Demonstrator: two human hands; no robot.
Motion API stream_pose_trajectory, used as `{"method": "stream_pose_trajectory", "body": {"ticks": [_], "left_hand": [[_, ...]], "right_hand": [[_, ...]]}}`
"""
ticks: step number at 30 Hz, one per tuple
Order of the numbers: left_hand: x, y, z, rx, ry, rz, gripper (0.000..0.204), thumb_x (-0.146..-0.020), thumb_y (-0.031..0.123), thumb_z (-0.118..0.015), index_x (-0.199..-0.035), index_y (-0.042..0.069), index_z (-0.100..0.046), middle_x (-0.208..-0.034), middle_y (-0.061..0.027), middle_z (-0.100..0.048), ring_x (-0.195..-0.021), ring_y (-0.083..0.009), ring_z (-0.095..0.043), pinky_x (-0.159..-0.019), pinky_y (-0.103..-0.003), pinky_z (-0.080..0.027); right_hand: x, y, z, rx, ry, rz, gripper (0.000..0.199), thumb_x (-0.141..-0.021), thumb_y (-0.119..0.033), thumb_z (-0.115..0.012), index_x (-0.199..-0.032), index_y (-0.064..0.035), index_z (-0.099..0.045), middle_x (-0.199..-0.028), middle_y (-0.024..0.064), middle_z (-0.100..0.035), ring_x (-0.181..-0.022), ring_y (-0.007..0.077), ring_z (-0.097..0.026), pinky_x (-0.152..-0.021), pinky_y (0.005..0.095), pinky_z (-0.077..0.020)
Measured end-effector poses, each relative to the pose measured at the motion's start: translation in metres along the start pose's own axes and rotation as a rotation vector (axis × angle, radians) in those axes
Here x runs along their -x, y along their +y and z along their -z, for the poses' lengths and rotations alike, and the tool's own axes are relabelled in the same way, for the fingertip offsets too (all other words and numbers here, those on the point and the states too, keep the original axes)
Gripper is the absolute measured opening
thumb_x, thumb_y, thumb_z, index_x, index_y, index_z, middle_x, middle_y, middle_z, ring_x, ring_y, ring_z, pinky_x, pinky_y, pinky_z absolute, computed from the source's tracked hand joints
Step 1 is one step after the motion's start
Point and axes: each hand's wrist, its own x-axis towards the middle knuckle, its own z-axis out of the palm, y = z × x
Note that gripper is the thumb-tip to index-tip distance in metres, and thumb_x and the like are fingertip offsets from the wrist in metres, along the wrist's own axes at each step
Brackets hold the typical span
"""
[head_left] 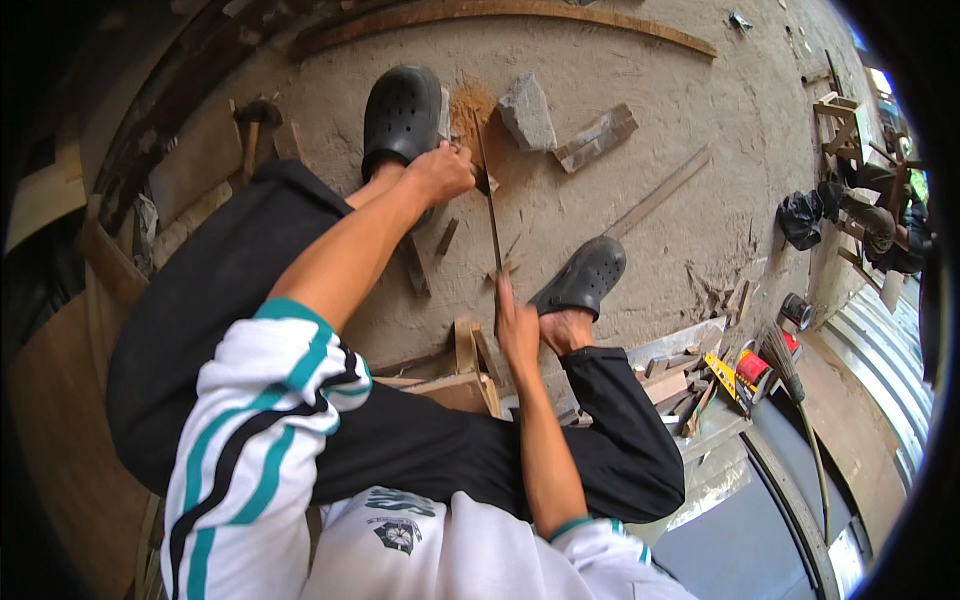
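Observation:
My right hand [517, 327] is closed around the near end of a thin, dark saw [492, 210], which I see nearly edge-on. Its blade runs away from me past my left hand [442, 173]. That hand is closed on a small piece of wood [486, 184] right beside the blade; most of the piece is hidden under the fingers. My left black clog [402, 115] stands just beyond the left hand, with orange-brown sawdust [472, 110] on the floor beside it. The right clog [582, 277] is planted to the right of my right hand.
A grey stone block [527, 113] and a short squared block [595, 138] lie ahead. A wood strip [660, 190] extends past my right clog. Left is a hammer [252, 135]; right are offcuts, a yellow tool [727, 382], cans, a broom [783, 365]. Another person [885, 225] is far right.

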Motion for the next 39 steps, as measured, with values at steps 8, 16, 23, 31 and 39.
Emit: {"method": "stream_pose_trajectory", "body": {"ticks": [8, 16, 23, 31, 39], "left_hand": [[-0.015, 0.003, 0.003, -0.001, 0.009, -0.032, 0.017, -0.08, 0.006, -0.06, -0.085, -0.005, -0.072, -0.099, -0.0252, -0.062, -0.091, -0.0364, -0.069, -0.076, -0.037, -0.059], [0.0, -0.001, -0.002, -0.054, -0.032, 0.002, 0.019, -0.081, 0.006, -0.058, -0.085, -0.006, -0.071, -0.102, -0.0263, -0.061, -0.093, -0.0376, -0.069, -0.079, -0.039, -0.058], [-0.014, 0.005, -0.005, 0.012, 0.05, -0.009, 0.018, -0.081, 0.008, -0.058, -0.083, -0.004, -0.072, -0.099, -0.0235, -0.061, -0.09, -0.0394, -0.069, -0.076, -0.04, -0.058], [-0.002, -0.004, -0.006, -0.035, 0.041, -0.013, 0.016, -0.08, 0.006, -0.058, -0.079, -0.002, -0.072, -0.093, -0.022, -0.063, -0.084, -0.0344, -0.07, -0.078, -0.038, -0.057], [-0.001, -0.003, -0.009, -0.011, 0.068, -0.016, 0.017, -0.08, 0.006, -0.058, -0.08, -0.004, -0.071, -0.094, -0.0221, -0.063, -0.085, -0.0343, -0.07, -0.079, -0.039, -0.057]], "right_hand": [[-0.06, -0.038, 0.01, 0.013, -0.007, -0.196, 0.069, -0.1, -0.048, -0.045, -0.067, 0.011, -0.06, -0.057, 0.0289, -0.052, -0.05, 0.0429, -0.051, -0.056, 0.0506, -0.0415], [0.048, -0.027, 0.03, -0.052, -0.035, -0.29, 0.075, -0.096, -0.055, -0.046, -0.069, 0.0135, -0.059, -0.063, 0.0345, -0.051, -0.06, 0.0489, -0.055, -0.062, 0.0521, -0.0428], [-0.048, -0.044, 0.027, -0.072, -0.055, -0.349, 0.075, -0.096, -0.056, -0.047, -0.07, 0.0129, -0.06, -0.063, 0.0337, -0.051, -0.058, 0.0446, -0.057, -0.061, 0.0525, -0.042], [0.051, -0.026, 0.041, -0.039, -0.118, -0.309, 0.072, -0.098, -0.052, -0.043, -0.071, 0.0114, -0.062, -0.062, 0.0336, -0.054, -0.061, 0.0455, -0.06, -0.06, 0.0525, -0.0426], [0.024, -0.023, 0.026, 0.054, -0.054, -0.01, 0.054, -0.101, -0.041, -0.042, -0.093, 0.0067, -0.067, -0.06, 0.0305, -0.053, -0.059, 0.045, -0.057, -0.059, 0.0507, -0.0439]]}}
